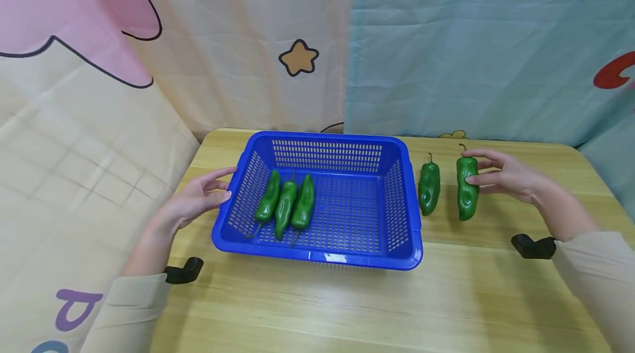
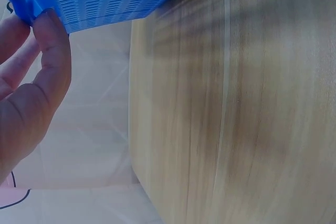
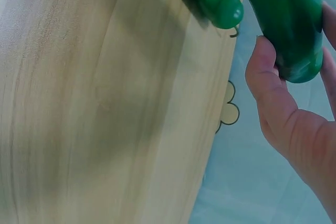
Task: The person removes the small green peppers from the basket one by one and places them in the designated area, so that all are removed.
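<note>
Left hand [image 1: 195,198] grips one basket [image 1: 367,261] (three peppers [image 1: 286,208] inside), right hand [image 1: 511,177] one pepper [image 1: 467,203]; fifth pepper [image 1: 429,188] between.

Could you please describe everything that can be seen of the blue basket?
The blue basket is rectangular with rounded corners and looks like moulded plastic. It has a smooth, solid rim, slotted walls and a perforated floor. Open at the top, it stands upright on the wooden table. Three green peppers lie side by side in its left part, as the head view shows; the floor to their right is bare. The left hand grips the rim on its left side.
</note>
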The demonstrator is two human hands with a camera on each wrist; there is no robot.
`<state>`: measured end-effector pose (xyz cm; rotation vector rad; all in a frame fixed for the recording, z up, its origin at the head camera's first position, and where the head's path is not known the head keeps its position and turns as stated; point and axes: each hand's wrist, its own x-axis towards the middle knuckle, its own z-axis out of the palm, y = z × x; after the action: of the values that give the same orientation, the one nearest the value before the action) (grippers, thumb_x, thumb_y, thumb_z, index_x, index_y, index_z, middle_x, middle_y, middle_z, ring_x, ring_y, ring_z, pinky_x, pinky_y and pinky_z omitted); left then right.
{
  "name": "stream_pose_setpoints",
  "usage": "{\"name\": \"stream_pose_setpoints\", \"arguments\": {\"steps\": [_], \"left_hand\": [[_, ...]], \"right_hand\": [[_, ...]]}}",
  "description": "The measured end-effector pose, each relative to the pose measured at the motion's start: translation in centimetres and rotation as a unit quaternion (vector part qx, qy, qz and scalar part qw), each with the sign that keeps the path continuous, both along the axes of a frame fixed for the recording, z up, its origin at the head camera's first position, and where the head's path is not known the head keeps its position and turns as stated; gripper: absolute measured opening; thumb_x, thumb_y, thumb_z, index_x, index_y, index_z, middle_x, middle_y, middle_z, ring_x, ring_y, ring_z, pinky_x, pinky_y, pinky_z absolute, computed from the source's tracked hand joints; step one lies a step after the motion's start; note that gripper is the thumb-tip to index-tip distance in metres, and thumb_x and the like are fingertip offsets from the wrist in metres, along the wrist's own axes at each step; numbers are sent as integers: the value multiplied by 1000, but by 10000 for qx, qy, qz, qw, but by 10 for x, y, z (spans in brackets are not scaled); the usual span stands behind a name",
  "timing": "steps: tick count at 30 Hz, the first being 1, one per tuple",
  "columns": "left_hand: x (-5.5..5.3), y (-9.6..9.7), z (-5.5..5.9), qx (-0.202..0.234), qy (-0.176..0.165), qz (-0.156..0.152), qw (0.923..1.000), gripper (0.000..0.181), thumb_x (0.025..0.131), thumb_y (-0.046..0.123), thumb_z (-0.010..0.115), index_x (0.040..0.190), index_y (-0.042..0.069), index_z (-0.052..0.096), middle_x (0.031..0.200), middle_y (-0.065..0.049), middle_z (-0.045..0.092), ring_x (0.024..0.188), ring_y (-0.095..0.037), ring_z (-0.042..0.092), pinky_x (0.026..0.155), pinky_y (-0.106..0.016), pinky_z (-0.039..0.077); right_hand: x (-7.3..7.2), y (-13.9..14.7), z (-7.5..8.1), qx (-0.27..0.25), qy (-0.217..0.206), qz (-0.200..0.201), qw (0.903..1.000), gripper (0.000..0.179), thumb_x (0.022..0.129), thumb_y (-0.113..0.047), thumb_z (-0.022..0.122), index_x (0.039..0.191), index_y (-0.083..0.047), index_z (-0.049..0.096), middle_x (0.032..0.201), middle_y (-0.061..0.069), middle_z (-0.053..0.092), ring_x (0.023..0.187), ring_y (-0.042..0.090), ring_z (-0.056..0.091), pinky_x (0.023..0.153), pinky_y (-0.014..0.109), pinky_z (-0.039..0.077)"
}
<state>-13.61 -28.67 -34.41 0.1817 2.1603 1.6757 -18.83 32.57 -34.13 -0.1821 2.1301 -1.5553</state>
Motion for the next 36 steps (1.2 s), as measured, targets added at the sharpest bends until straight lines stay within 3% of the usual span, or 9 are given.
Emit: {"name": "stream_pose_setpoints", "arguments": {"steps": [11,16,22,36], "left_hand": [[2,2,2,-66,-127,86,9999,64,93,2,53,148,3,20,110,-14,47,88,-12,60,84,-28,51],[1,2,3,-49,-135,79,9999,65,93,2,54,148,4,19,110,-14,47,87,-12,60,83,-27,51],[1,2,2,-83,-135,85,9998,64,93,2,53,148,3,19,111,-15,46,88,-12,60,84,-28,51],[0,2,2,-114,-107,79,9998,64,93,1,54,148,3,20,112,-16,46,88,-12,60,84,-26,51]], "right_hand": [[-5,2,-22,138,14,2,9999,49,88,-2,62,121,-34,44,133,33,19,89,14,60,78,37,54],[-8,-1,-30,365,15,-58,9993,53,86,-6,64,131,-22,41,134,35,18,89,16,59,78,37,54],[-12,-6,-37,693,31,4,9976,69,85,-9,67,141,-2,27,132,35,20,93,24,57,79,40,53],[-19,-8,-45,884,113,-119,9960,72,87,-14,66,144,-3,24,134,36,19,96,24,55,80,38,53]]}}
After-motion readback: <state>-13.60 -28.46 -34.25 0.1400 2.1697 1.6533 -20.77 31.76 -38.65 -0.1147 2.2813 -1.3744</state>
